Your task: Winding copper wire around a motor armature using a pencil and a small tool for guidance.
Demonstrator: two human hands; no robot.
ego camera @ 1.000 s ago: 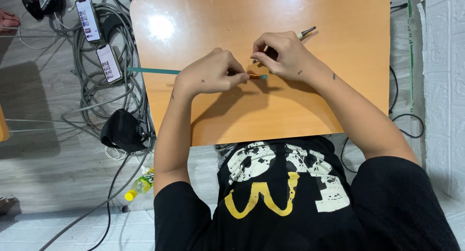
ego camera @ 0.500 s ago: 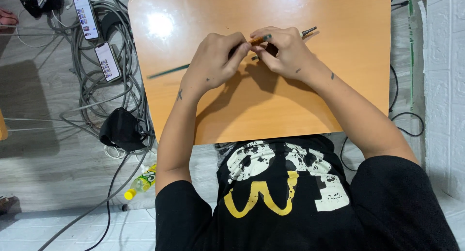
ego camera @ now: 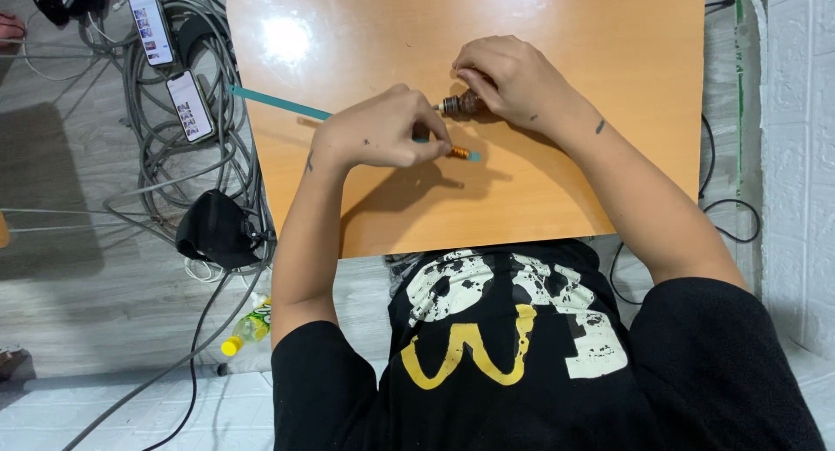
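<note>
head: left hand (ego camera: 383, 136) pinches stick (ego camera: 278, 101) (teal)

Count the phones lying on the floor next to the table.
2. One phone lies at the top left among the grey cables, screen lit. The second phone lies just below and right of it, close to the table edge. Others could be hidden under the cables.

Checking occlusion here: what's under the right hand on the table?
A dark brown spool-like piece pokes out from under the right hand; its far end is covered by the fingers. It rests on the wooden table.
</note>
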